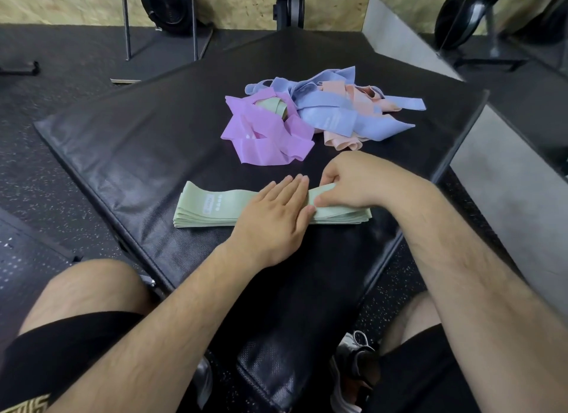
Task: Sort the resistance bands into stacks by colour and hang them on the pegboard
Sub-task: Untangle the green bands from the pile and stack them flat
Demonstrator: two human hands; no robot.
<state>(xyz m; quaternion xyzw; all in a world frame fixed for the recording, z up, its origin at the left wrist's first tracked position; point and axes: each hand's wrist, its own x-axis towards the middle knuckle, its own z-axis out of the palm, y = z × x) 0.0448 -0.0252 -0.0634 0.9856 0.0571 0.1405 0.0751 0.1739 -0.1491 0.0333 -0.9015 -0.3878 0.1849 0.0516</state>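
The person sits at the near end of a black pad (123, 142), both forearms reaching over it. The left hand (273, 215) lies flat, fingers straight and together, pressing down on the middle of the green stack (209, 209), a neat pile of folded green bands lying crosswise near the pad's near edge. The right hand (350, 182) is curled over the stack's right part, its thumb and fingers pinching the far edge of the top band there; the two hands almost meet over the stack. The stack's left end, with a printed label and a row of dots, is uncovered, and its right end sticks out past the right hand.

Further along the pad, toward its far right corner, sits the unsorted heap. The purple bands (264, 135) are nearest the stack, crumpled and overlapping, with a loose green band (273, 105) tucked in among them. To their right the blue bands (332, 111) are tangled over the peach bands (359, 102). A clear strip of pad separates the heap from the hands.

Speckled rubber flooring (46, 172) surrounds the pad, and a grey shoe (353, 372) shows beside the right thigh.
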